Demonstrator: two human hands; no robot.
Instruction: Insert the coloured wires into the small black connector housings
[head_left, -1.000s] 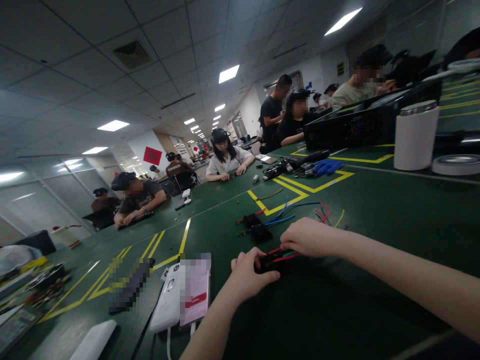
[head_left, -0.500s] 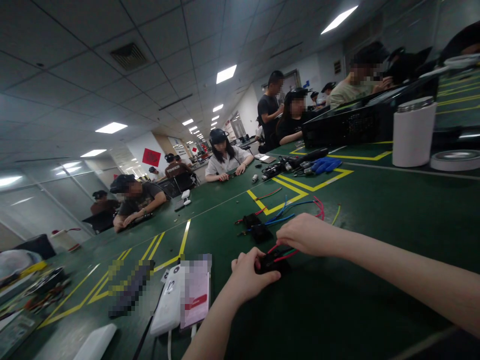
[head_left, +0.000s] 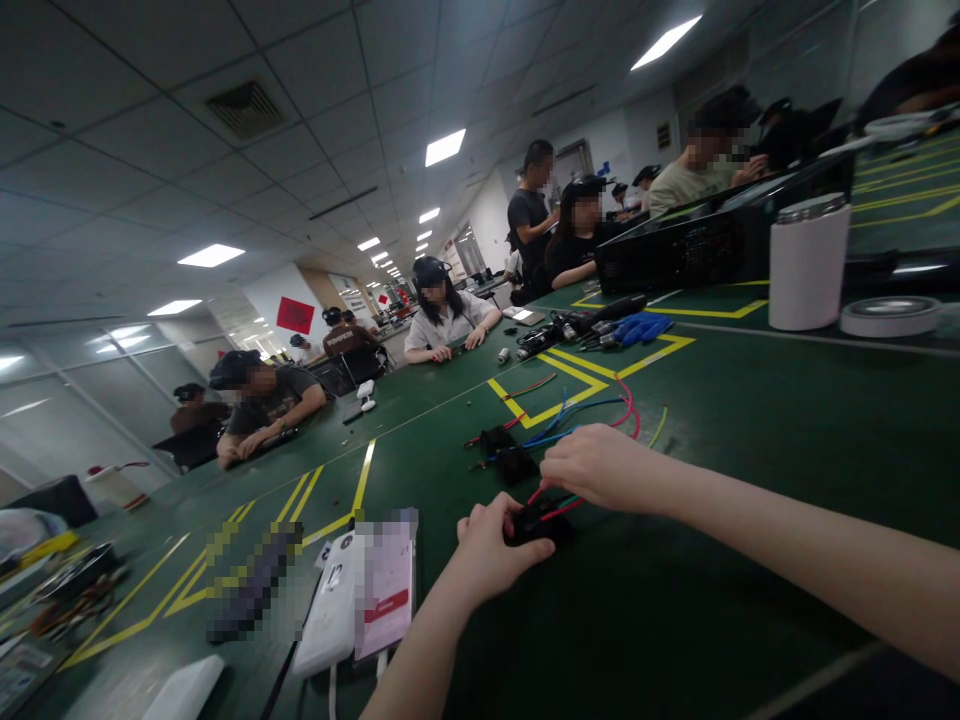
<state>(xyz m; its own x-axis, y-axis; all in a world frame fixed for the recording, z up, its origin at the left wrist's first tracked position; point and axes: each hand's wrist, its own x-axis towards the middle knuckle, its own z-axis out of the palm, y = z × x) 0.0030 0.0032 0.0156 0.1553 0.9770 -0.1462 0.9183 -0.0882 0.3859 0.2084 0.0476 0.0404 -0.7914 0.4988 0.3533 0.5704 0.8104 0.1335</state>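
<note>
On the green table, my left hand [head_left: 499,545] grips a small black block [head_left: 551,527] by its left end, thumb along the near side. Red and green wires [head_left: 564,508] run out of the block toward the right. My right hand [head_left: 589,468] has its fingers closed on a red wire at the block's top. Just beyond lie two more black blocks [head_left: 511,455], with red and blue wires attached. Longer red, blue and yellow-green wires [head_left: 632,410] curve away behind my right hand. Fingertips of both hands are partly hidden.
A white power bank [head_left: 328,610] and a phone [head_left: 390,590] lie left of my left forearm. Blue-handled pliers [head_left: 641,328] and dark tools sit at the back. A pink cup [head_left: 808,265] and its lid [head_left: 890,317] stand at right. Co-workers sit across the table.
The camera view has shifted slightly, so everything sits a little further left. Both hands keep their places on the black block and the red wire.
</note>
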